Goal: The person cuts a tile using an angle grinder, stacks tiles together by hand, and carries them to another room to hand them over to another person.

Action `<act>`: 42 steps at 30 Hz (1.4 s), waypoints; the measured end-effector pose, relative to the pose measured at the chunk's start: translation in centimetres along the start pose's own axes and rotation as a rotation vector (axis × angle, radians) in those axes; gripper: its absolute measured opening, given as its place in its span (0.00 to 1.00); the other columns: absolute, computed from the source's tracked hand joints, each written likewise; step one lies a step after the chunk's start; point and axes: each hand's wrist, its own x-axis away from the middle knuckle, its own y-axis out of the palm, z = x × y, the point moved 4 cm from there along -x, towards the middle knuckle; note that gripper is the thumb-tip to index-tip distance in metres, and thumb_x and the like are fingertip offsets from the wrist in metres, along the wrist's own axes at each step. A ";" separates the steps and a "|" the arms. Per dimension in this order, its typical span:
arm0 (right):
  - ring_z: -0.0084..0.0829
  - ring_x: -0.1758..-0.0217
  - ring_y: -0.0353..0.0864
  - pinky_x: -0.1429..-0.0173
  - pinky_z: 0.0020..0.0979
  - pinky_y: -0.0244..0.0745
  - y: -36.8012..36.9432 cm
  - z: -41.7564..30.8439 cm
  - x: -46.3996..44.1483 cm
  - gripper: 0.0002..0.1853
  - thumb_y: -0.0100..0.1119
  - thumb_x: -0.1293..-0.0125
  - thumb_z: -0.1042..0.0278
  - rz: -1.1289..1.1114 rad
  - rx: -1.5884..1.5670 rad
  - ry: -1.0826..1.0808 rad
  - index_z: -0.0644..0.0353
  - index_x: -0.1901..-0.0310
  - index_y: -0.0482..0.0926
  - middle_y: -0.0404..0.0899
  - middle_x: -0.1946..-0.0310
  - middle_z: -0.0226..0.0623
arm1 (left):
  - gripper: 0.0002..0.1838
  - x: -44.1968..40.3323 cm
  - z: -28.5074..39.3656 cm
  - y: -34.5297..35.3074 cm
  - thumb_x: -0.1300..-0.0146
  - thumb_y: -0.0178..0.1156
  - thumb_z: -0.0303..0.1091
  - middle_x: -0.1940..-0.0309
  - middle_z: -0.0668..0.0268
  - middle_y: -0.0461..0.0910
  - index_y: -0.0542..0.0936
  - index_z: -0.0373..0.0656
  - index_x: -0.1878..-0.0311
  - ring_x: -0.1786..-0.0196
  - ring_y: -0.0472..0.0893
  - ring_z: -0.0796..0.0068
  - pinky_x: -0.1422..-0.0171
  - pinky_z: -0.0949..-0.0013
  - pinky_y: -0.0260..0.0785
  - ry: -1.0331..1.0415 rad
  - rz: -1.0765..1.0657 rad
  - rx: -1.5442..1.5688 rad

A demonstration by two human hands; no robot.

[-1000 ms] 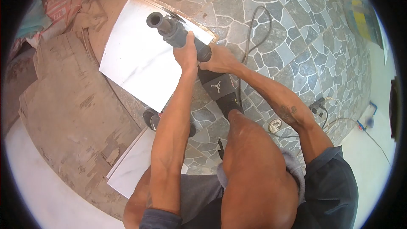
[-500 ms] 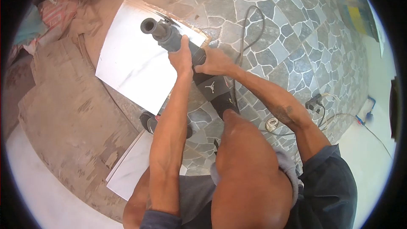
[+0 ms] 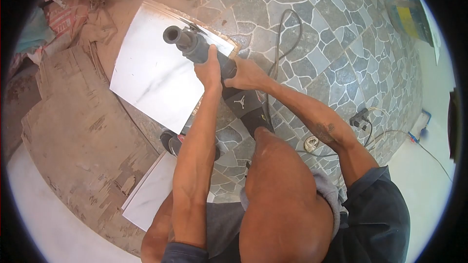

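A black corded power tool, which looks like an angle grinder (image 3: 197, 48), lies slantwise over a white marble-patterned tile (image 3: 151, 73). Its round hollow end points up toward me, and a thin dark edge like a disc shows at the tile's far side. My left hand (image 3: 208, 72) is closed around the tool's body, thumb stretched along the top. Further back, my right hand (image 3: 245, 74) grips the rear of the same body, with its fingers partly hidden. Whether the disc touches the tile cannot be made out.
My shoe (image 3: 240, 101) stands close beside the tile. A power cord (image 3: 279, 44) loops over the stone-patterned floor (image 3: 312, 63) to a socket block (image 3: 360, 118). Worn plywood (image 3: 83, 131) lies left, more tiles (image 3: 153, 190) below it. A tape roll (image 3: 311, 143) and bucket (image 3: 407, 17) are right.
The tool's front end has shifted slightly down and right over the tile. Both hands keep their hold, and the view has moved a little.
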 end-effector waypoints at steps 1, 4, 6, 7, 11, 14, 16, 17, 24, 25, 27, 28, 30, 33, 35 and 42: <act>0.58 0.56 0.85 0.48 0.45 0.80 0.0 0.0 0.0 0.41 0.70 0.58 0.50 -0.002 0.002 0.003 0.78 0.47 0.75 0.84 0.62 0.63 | 0.33 0.1 0.0 0.0 0.40 0.69 0.46 0.44 0.50 0.80 0.75 0.27 0.41 0.43 0.79 0.59 0.35 0.59 0.67 0.005 0.000 0.004; 0.58 0.56 0.85 0.48 0.45 0.79 0.0 0.1 0.1 0.41 0.70 0.58 0.50 -0.010 0.012 0.014 0.78 0.47 0.75 0.84 0.62 0.63 | 0.33 0.3 0.0 0.1 0.40 0.69 0.47 0.45 0.50 0.81 0.76 0.27 0.41 0.44 0.80 0.58 0.35 0.59 0.67 0.028 0.004 0.026; 0.57 0.56 0.85 0.48 0.45 0.79 -0.1 0.1 0.1 0.41 0.70 0.58 0.50 -0.016 0.022 0.026 0.78 0.47 0.75 0.83 0.62 0.63 | 0.33 0.4 -0.1 0.1 0.40 0.69 0.47 0.45 0.51 0.81 0.76 0.28 0.41 0.44 0.80 0.59 0.35 0.59 0.67 -0.001 0.003 0.006; 0.57 0.56 0.85 0.48 0.45 0.79 -0.1 0.1 0.2 0.41 0.70 0.58 0.49 -0.013 0.014 0.016 0.78 0.47 0.75 0.83 0.62 0.63 | 0.33 0.4 -0.1 0.1 0.40 0.69 0.47 0.45 0.51 0.81 0.76 0.28 0.41 0.44 0.80 0.59 0.35 0.59 0.67 -0.016 0.002 -0.003; 0.57 0.56 0.85 0.48 0.45 0.79 -0.1 0.3 0.5 0.41 0.70 0.58 0.49 -0.004 0.010 0.006 0.79 0.48 0.75 0.83 0.63 0.63 | 0.33 0.6 -0.2 0.2 0.40 0.69 0.46 0.45 0.52 0.81 0.76 0.28 0.41 0.44 0.80 0.59 0.36 0.59 0.67 -0.017 0.002 0.005; 0.58 0.56 0.85 0.48 0.45 0.79 -0.1 0.5 0.5 0.41 0.69 0.58 0.50 -0.009 0.012 0.013 0.80 0.49 0.76 0.83 0.63 0.63 | 0.33 0.8 -0.3 0.2 0.40 0.69 0.46 0.45 0.52 0.81 0.76 0.28 0.41 0.44 0.80 0.60 0.36 0.59 0.67 -0.016 0.003 0.008; 0.58 0.56 0.85 0.48 0.46 0.79 -0.2 0.4 0.7 0.40 0.69 0.58 0.50 -0.017 0.011 0.019 0.81 0.50 0.76 0.83 0.63 0.64 | 0.32 1.0 -0.1 0.3 0.40 0.69 0.46 0.45 0.52 0.81 0.76 0.28 0.41 0.44 0.80 0.60 0.36 0.60 0.68 -0.015 -0.002 0.012; 0.58 0.56 0.85 0.48 0.46 0.79 -0.2 0.3 0.8 0.40 0.69 0.58 0.50 -0.022 0.014 0.023 0.81 0.50 0.76 0.83 0.63 0.64 | 0.32 1.2 -0.1 0.3 0.40 0.69 0.46 0.45 0.52 0.81 0.76 0.28 0.41 0.44 0.80 0.60 0.36 0.60 0.68 -0.019 -0.001 0.010; 0.59 0.56 0.85 0.48 0.45 0.79 0.0 0.8 0.9 0.40 0.69 0.58 0.50 -0.030 0.018 0.031 0.80 0.50 0.77 0.83 0.63 0.66 | 0.32 1.5 -0.3 0.4 0.39 0.69 0.45 0.46 0.52 0.81 0.76 0.28 0.42 0.45 0.80 0.61 0.37 0.60 0.68 -0.018 0.000 0.025; 0.59 0.56 0.85 0.48 0.45 0.79 0.0 0.8 1.0 0.40 0.69 0.58 0.50 -0.031 0.026 0.038 0.80 0.50 0.77 0.83 0.63 0.65 | 0.31 1.5 -0.4 0.4 0.39 0.69 0.46 0.46 0.52 0.81 0.76 0.28 0.42 0.45 0.80 0.61 0.37 0.60 0.68 -0.018 0.004 0.020; 0.58 0.56 0.85 0.48 0.45 0.79 -0.2 0.8 1.2 0.39 0.69 0.58 0.50 -0.035 0.040 0.054 0.79 0.50 0.77 0.83 0.63 0.65 | 0.32 1.5 -0.5 0.4 0.39 0.69 0.46 0.46 0.52 0.81 0.76 0.28 0.42 0.45 0.80 0.61 0.37 0.60 0.68 -0.017 0.000 0.022; 0.58 0.56 0.85 0.48 0.44 0.79 -0.2 0.7 1.3 0.39 0.69 0.58 0.50 -0.038 0.033 0.052 0.79 0.50 0.77 0.83 0.62 0.64 | 0.32 1.6 -0.5 0.4 0.40 0.69 0.46 0.47 0.52 0.81 0.76 0.28 0.42 0.45 0.80 0.61 0.37 0.60 0.68 -0.017 -0.002 0.023; 0.57 0.55 0.85 0.47 0.44 0.79 -0.3 0.6 1.4 0.40 0.69 0.59 0.50 -0.043 0.019 0.047 0.79 0.50 0.77 0.83 0.62 0.64 | 0.32 1.8 -0.5 0.4 0.40 0.69 0.46 0.47 0.52 0.81 0.76 0.28 0.42 0.46 0.80 0.60 0.37 0.60 0.68 -0.006 -0.003 0.025; 0.57 0.54 0.85 0.46 0.43 0.79 -0.4 0.7 1.6 0.39 0.69 0.59 0.50 -0.053 0.034 0.061 0.79 0.50 0.77 0.83 0.61 0.64 | 0.32 2.0 -0.7 0.4 0.40 0.69 0.47 0.47 0.52 0.81 0.76 0.28 0.42 0.45 0.80 0.60 0.37 0.60 0.68 -0.022 -0.001 0.014; 0.57 0.54 0.85 0.46 0.43 0.79 -0.5 0.7 1.8 0.39 0.69 0.58 0.50 -0.057 0.025 0.070 0.78 0.50 0.77 0.83 0.60 0.64 | 0.32 1.9 -0.8 0.4 0.39 0.69 0.47 0.46 0.54 0.81 0.77 0.29 0.42 0.46 0.80 0.62 0.38 0.60 0.69 -0.033 0.001 -0.008; 0.57 0.54 0.85 0.46 0.44 0.79 -0.3 1.2 2.1 0.38 0.69 0.58 0.50 -0.042 0.018 0.050 0.78 0.51 0.77 0.83 0.61 0.63 | 0.32 2.5 -0.9 0.5 0.39 0.69 0.47 0.46 0.53 0.81 0.77 0.30 0.41 0.45 0.80 0.61 0.38 0.60 0.69 -0.029 0.016 -0.023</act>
